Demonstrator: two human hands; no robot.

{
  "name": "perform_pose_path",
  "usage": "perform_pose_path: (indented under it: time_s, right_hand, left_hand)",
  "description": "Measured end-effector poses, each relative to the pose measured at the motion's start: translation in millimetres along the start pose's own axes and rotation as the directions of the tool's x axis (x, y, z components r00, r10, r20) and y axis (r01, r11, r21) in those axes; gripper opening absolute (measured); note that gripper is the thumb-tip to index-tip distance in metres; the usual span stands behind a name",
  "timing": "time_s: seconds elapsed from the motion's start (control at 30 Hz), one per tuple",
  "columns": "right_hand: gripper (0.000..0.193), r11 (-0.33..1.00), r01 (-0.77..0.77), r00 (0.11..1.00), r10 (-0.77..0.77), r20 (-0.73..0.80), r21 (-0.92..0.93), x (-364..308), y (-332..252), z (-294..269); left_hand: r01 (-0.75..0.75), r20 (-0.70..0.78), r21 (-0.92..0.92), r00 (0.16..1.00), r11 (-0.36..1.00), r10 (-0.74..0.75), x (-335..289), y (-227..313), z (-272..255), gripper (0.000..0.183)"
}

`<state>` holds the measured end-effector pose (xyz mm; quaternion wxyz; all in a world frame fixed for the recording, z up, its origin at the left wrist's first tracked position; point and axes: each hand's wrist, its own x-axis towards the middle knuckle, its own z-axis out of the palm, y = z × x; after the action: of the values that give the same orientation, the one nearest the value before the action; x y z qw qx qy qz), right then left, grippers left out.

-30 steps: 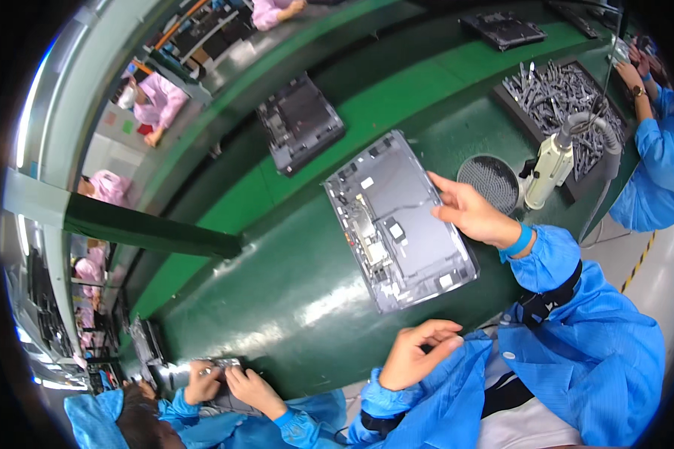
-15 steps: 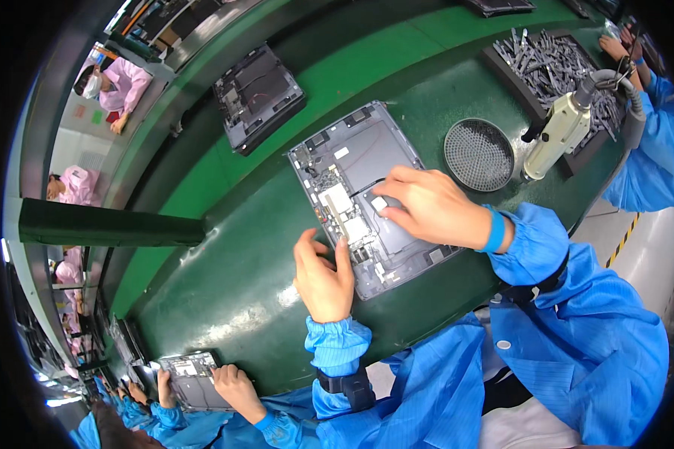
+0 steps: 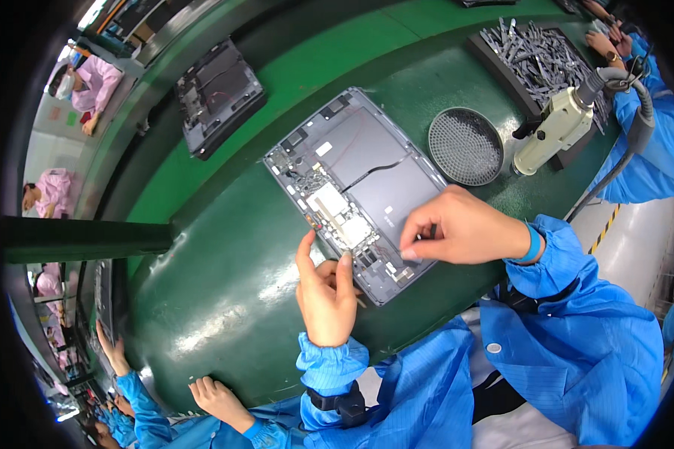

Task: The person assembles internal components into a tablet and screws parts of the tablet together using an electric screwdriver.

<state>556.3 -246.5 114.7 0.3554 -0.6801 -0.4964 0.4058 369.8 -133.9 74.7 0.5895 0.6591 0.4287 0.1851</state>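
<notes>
Our right hand [image 3: 468, 228] has since moved to the lower right of the opened device [image 3: 374, 198] at frame centre, held narrow; we cannot tell whether it grips anything. Our left hand [image 3: 328, 295], thumb and forefinger apart, is at the device's lower-left edge.

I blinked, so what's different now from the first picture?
The right hand let go of the right edge of the open grey device and moved over its near right corner. The left hand came up to its left edge. The device now lies on the bench. The round dish and pale tool stayed put.
</notes>
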Motion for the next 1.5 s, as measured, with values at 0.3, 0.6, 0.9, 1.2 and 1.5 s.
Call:
perform_pose_path:
  time_s: [0.3, 0.6, 0.9, 1.2, 1.5]
  right_hand:
    - [0.009, 0.957, 0.241, 0.969, -0.23, -0.086, 0.163, -7.8, 17.3, 30.4]
    - [0.015, 0.811, 0.405, 0.904, -0.425, 0.049, -0.422, -5.4, 23.9, 3.7]
    - [0.009, 0.817, 0.093, 0.94, -0.26, -0.221, -0.568, -2.0, 32.7, -5.3]
    - [0.012, 0.879, 0.39, 0.916, -0.401, 0.015, -0.275, -16.6, 18.8, 9.6]
    - [0.008, 0.875, 0.422, 0.906, -0.403, 0.127, -0.235, -4.2, 27.9, 9.7]
  left_hand:
    - [-0.671, 0.292, 0.379, 0.74, 0.637, 0.606, -24.3, 10.0, 6.4, 0.037]
    - [-0.628, 0.21, 0.376, 0.774, 0.682, 0.597, -20.0, 2.5, -6.6, 0.032]
    - [-0.637, 0.264, 0.385, 0.77, 0.668, 0.581, -22.5, 5.2, 4.3, 0.031]
    - [-0.666, 0.341, 0.443, 0.745, 0.601, 0.574, -21.5, 9.1, 18.8, 0.032]
    - [-0.696, 0.38, 0.515, 0.709, 0.501, 0.595, -23.0, 8.5, 14.9, 0.037]
